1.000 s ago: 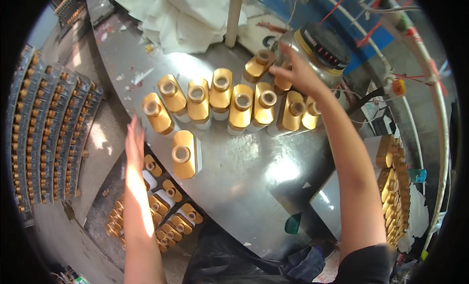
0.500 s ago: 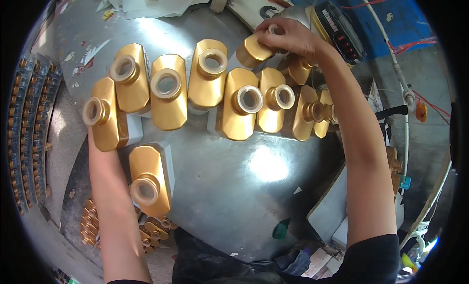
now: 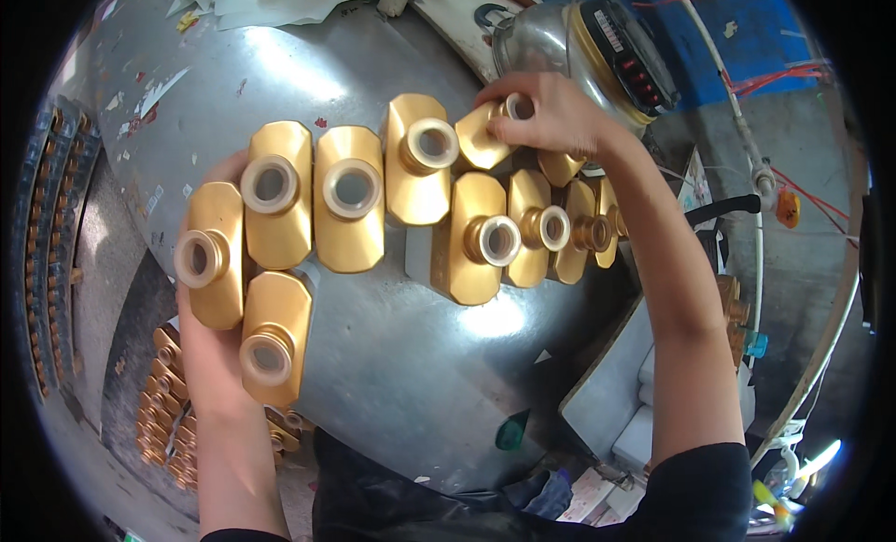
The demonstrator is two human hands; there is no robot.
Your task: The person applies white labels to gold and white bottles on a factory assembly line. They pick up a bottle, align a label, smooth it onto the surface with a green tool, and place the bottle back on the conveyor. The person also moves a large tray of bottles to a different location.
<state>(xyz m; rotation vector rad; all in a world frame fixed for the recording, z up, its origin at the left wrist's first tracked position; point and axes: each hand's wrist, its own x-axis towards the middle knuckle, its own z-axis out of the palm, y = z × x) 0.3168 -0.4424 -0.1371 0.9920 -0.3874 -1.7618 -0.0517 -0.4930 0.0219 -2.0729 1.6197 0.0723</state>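
Several gold bottles with flat octagonal tops and round pale-rimmed necks stand in an uneven row across the metal table. At the far right of the row, my right hand is closed around the neck of a gold bottle, thumb in front. My left hand is at the left end, behind the leftmost bottle; bottles cover most of its fingers. Nearest to me stands another bottle, beside the leftmost one. A taller-looking bottle is mid-row, next to smaller-looking ones near my right forearm.
Beyond my right hand is a glossy metal device with a black lit panel. White sheets lie at the far edge of the metal table. More gold bottles are below left, and racks of small parts stand farther left.
The left-hand bottles have drawn closer together, and the nearest one has come up against the leftmost. My right hand has come nearer with its bottle, toward the row. The view has shifted slightly.
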